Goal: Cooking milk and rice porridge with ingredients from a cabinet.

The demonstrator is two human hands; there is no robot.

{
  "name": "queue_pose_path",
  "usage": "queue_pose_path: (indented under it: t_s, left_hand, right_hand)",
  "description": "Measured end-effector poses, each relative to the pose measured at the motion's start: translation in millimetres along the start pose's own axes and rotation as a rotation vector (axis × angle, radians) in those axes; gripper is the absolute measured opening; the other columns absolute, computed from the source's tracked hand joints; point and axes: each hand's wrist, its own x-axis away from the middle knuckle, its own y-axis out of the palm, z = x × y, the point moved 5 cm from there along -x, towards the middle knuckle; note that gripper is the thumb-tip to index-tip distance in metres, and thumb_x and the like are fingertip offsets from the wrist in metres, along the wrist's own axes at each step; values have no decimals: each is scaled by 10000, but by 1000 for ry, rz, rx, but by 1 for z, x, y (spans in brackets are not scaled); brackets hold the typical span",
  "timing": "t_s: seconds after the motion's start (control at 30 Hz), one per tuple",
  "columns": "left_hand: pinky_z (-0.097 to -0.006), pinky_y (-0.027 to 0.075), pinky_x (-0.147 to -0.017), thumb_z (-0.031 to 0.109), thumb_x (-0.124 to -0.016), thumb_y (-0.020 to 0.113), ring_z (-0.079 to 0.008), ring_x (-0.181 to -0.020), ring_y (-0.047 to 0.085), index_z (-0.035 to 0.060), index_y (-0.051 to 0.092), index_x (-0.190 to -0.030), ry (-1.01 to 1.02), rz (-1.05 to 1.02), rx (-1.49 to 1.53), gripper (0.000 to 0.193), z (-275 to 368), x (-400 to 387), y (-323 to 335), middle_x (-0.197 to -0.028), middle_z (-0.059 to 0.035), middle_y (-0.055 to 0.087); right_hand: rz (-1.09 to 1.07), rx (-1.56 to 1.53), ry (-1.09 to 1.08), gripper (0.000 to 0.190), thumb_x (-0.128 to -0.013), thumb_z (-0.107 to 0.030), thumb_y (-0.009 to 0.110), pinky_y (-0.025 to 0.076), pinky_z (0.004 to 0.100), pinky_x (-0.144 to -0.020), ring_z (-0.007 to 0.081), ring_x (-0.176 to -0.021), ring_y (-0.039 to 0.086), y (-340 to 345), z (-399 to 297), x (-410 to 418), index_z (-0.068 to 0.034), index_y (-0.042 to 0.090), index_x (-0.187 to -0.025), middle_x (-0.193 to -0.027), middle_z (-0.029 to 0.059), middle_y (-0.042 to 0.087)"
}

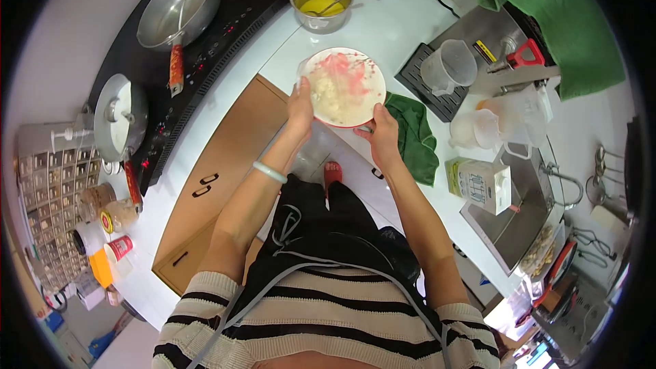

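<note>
A round white plate (pixel 370 93) with a red rim is held up between my two hands, over the counter's edge. My left hand (pixel 301 109) grips its left side, thumb along the rim. On the lower right side, my right hand (pixel 380 130) has its thumb on the rim and fingers underneath. Pale yellowish bits and pink smears lie on the plate; a pink pattern may be part of its surface. Just right of the plate, a green cloth (pixel 416 141) is bunched on the counter. Beyond the plate stands a metal pot (pixel 320 24) with yellow liquid and a spoon.
At left, a black cooktop (pixel 230 15) carries a pan (pixel 154 15) and a second pan (pixel 138 125), handles jutting toward the counter. To the right are a clear measuring jug (pixel 447 67) on a black drip tray (pixel 410 69), a carton (pixel 476 182) and a sink (pixel 528 220).
</note>
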Motion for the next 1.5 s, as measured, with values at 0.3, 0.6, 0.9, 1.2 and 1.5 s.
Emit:
queue_pose_path:
  t_s: [0.3, 0.6, 0.9, 1.2, 1.5]
  left_hand:
    - [-388, 455, -831, 484, -901, 372, -319, -941, 598, 3, 598, -1060, 149, 72, -342, 555, -28, -33, 19, -1046, -188, 612]
    - [-400, 358, -966, 598, -867, 301, -374, -1147, 463, -60, 449, -1227, 171, 108, -171, 764, 14, 13, 1, -1202, -275, 492]
    - [-378, 205, -1077, 605, -876, 275, -356, -1327, 210, 37, 177, -1406, 10, 157, -355, 783, -33, 202, -176, -1417, -260, 206]
    - [-589, 132, -1045, 367, -876, 473, -257, -1289, 321, 141, 336, -1354, 684, 805, -949, 546, -5, 331, -299, -1306, -71, 437]
    - [-397, 430, -888, 247, -837, 596, -332, -1065, 521, 34, 426, -1256, 148, 1839, -414, 500, -124, 534, -394, -1162, -195, 520]
  right_hand:
    - [118, -56, -24, 386, -915, -217, 412, 502, 424, -780, 254, -992, 558, -15, 2, -24, -29, 427, -1252, -1171, 131, 528]
    - [23, 19, -18, 400, -945, -291, 405, 462, 413, -847, 266, -1005, 533, -26, 3, -52, -14, 419, -1233, -1171, 141, 501]
    - [-6, 336, -73, 567, -914, -468, 415, 326, 447, -967, 258, -1151, 418, 38, 6, 44, -16, 399, -1257, -1239, 144, 445]
    - [-1078, 321, 854, 465, -932, -459, 362, 349, 448, -937, 206, -1185, 407, 296, 160, 280, -107, 458, -1220, -1293, 53, 440]
    - [-1600, 741, 550, 484, -941, -380, 410, 417, 387, -861, 222, -1142, 442, 401, 206, 376, -17, 432, -1259, -1207, 101, 470]
